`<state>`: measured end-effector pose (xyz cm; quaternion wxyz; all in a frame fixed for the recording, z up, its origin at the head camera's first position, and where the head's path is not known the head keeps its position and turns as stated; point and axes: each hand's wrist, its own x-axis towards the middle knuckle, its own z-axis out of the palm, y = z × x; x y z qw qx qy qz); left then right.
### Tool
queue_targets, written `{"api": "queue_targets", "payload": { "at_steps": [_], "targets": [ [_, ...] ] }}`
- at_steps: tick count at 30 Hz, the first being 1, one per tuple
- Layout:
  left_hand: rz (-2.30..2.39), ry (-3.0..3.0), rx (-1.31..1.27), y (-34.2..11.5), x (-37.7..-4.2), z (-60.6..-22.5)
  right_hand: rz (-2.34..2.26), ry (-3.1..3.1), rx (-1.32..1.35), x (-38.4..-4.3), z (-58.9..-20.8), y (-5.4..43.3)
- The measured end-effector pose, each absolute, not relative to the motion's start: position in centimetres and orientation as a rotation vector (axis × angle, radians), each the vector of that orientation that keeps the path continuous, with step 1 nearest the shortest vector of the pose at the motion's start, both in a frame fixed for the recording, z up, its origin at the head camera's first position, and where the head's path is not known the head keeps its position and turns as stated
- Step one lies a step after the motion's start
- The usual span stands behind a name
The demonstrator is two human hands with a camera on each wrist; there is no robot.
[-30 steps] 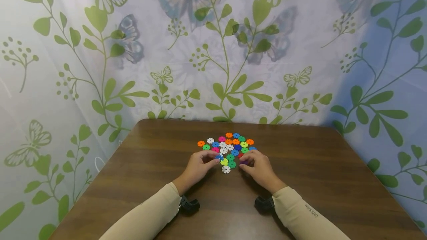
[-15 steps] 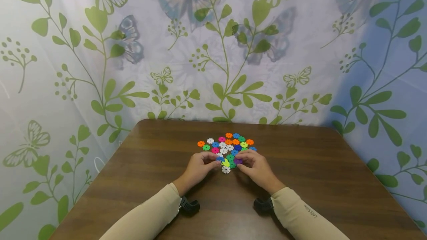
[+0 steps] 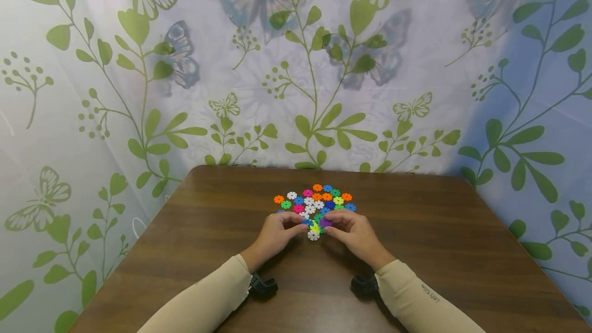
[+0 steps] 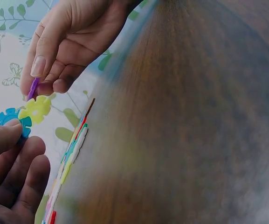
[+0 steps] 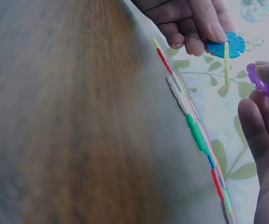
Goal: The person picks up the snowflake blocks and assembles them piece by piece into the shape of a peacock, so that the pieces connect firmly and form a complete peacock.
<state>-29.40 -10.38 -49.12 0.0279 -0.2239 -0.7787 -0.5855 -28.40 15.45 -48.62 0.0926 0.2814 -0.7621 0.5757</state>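
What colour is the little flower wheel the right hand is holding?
The flower wheel is purple; it shows best in the right wrist view.

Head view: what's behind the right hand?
Just past the right hand, a partly covered green disc and a blue disc show. Whatever the hand fully covers cannot be seen.
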Motion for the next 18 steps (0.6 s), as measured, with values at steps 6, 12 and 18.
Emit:
{"api": "queue_targets", "payload": {
  "at_steps": [6, 12, 18],
  "targets": [
    [-1.759, -2.400, -0.725, -10.44, -29.39, -49.10, 1.728, -2.267, 0.826, -28.21, -48.40, 15.42],
    [-1.676, -2.434, -0.724, -10.32, -29.27, -48.95, 1.768, -2.244, 0.850, -28.19, -48.43, 15.44],
    [-1.598, -2.451, -0.735, -10.07, -29.12, -48.95, 1.766, -2.238, 0.867, -28.19, -48.69, 15.28]
  ]
}}
